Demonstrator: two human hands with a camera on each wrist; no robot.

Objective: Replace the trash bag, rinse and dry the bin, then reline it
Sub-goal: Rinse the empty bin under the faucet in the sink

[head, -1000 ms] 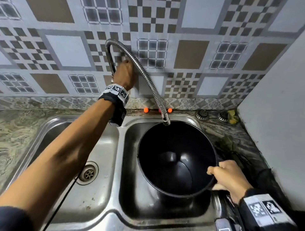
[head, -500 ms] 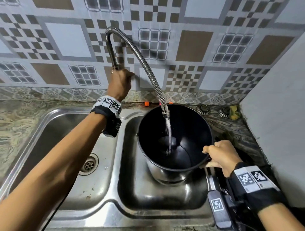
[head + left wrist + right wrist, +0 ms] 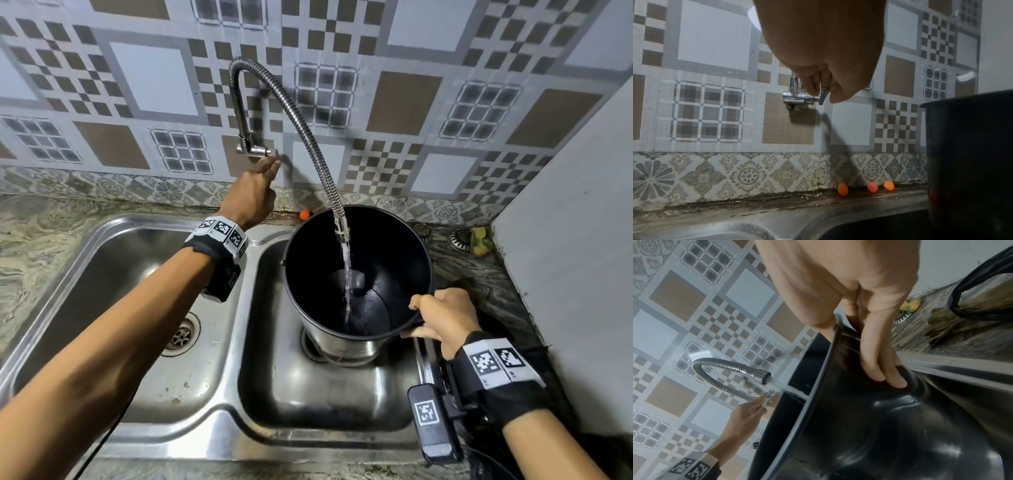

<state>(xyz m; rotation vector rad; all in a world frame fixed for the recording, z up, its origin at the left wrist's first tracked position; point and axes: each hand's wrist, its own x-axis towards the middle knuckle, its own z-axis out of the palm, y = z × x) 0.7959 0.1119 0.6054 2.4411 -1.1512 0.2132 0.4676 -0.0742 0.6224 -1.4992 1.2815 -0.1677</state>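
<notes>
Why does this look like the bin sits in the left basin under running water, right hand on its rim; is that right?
Not quite: the bin sits in the right basin, as the head view shows. Water runs into it, and the right hand grips its rim.

Head view's bright and sharp, edges bowed. Glare streaks the sink [image 3: 219,404] divider. Left wrist view's dimmer, soft; tap [image 3: 797,97] throws a shadow just below it.
</notes>
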